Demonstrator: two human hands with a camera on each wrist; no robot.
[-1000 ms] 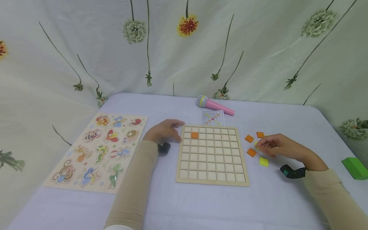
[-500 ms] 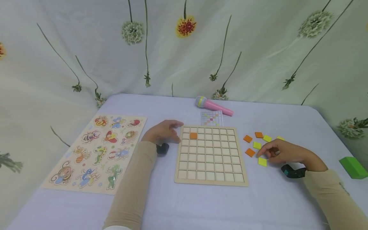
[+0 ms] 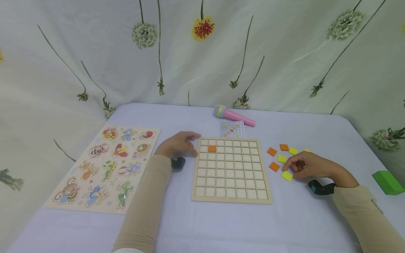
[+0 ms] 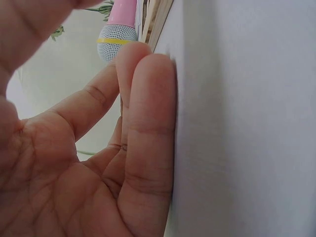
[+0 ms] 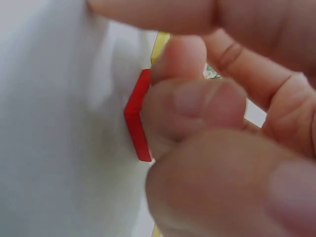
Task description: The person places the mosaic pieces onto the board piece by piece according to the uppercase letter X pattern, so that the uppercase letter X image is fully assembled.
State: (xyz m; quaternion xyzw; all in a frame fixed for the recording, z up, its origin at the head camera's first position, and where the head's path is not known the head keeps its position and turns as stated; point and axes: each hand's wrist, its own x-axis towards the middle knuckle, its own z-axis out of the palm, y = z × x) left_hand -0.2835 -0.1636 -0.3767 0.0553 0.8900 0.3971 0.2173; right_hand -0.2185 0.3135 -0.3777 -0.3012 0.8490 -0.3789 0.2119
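My left hand (image 3: 178, 143) rests at the upper left edge of the wooden grid board (image 3: 264, 182), index finger and thumb spread along its frame. In the left wrist view, the bent fingers (image 4: 150, 123) lie against the white cloth, with nothing held. One orange tile (image 3: 212, 148) sits in the board's second row, second column. Right of the board, my right hand (image 3: 311, 166) has its index finger and thumb at the edges of a yellow tile (image 3: 287, 176) on the table. Under its curled fingers the right wrist view shows a red tile (image 5: 138, 118), hidden in the head view.
Loose orange tiles (image 3: 274, 166) and yellow tiles (image 3: 282, 159) lie around the right hand. Behind the board are a printed pattern card (image 3: 232, 130) and a pink toy microphone (image 3: 235, 116). An insect picture puzzle (image 3: 104, 168) lies left; a green block (image 3: 388, 182) stands far right.
The right hand has come down from above the tiles to the front yellow tile, which has turned and shifted slightly. The left hand keeps its place at the board.
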